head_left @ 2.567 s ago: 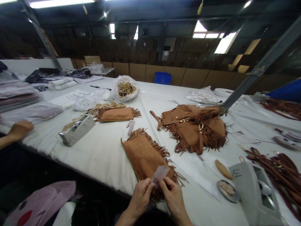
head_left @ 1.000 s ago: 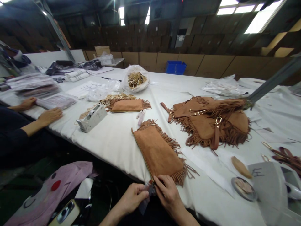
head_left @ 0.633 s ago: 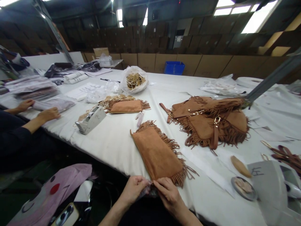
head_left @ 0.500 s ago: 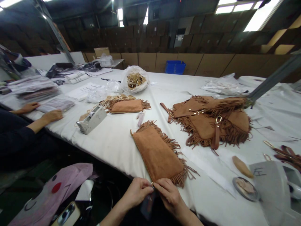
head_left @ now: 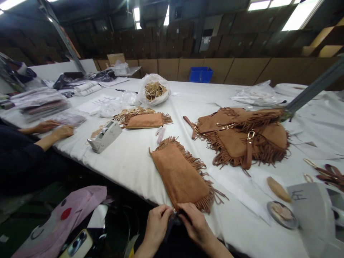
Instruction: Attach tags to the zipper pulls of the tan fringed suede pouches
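A tan suede fringed pouch (head_left: 179, 175) lies on the white table (head_left: 129, 161), its near corner at the table's front edge. My left hand (head_left: 158, 222) and my right hand (head_left: 194, 221) meet at that near corner, fingers pinched together around a small dark thing by the pouch's zip end; I cannot make out what it is. Both hands hang just below the table edge.
A pile of fringed bags (head_left: 242, 138) lies at right, another pouch (head_left: 145, 120) and a tape dispenser (head_left: 105, 136) at left. A second dispenser (head_left: 311, 211) stands near right. A co-worker's hands (head_left: 55, 130) rest at the left edge. A phone (head_left: 77, 245) lies below.
Earlier I held a pale slip of paper above the pouch; my hands have since dropped to its near corner. The co-worker's hands came into view and shifted slightly.
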Action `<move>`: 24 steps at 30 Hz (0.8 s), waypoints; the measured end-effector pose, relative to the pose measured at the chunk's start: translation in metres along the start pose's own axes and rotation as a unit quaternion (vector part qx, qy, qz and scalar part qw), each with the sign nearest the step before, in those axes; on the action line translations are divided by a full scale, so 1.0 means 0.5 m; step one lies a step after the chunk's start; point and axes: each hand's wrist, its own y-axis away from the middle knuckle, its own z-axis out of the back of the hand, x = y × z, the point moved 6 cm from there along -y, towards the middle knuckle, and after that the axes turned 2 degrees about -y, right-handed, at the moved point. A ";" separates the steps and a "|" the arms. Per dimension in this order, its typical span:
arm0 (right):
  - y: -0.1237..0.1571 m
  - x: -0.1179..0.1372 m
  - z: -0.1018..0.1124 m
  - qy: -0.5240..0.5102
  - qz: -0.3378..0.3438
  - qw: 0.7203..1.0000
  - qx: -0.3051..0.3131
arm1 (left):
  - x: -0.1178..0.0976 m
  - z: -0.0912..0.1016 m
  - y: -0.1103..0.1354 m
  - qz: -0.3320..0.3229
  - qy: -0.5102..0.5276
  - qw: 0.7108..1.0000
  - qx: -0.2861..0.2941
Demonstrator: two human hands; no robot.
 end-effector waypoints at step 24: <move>-0.003 0.005 0.004 0.017 -0.003 1.000 -0.003 | 0.018 -0.023 -0.005 0.159 0.204 0.957 0.130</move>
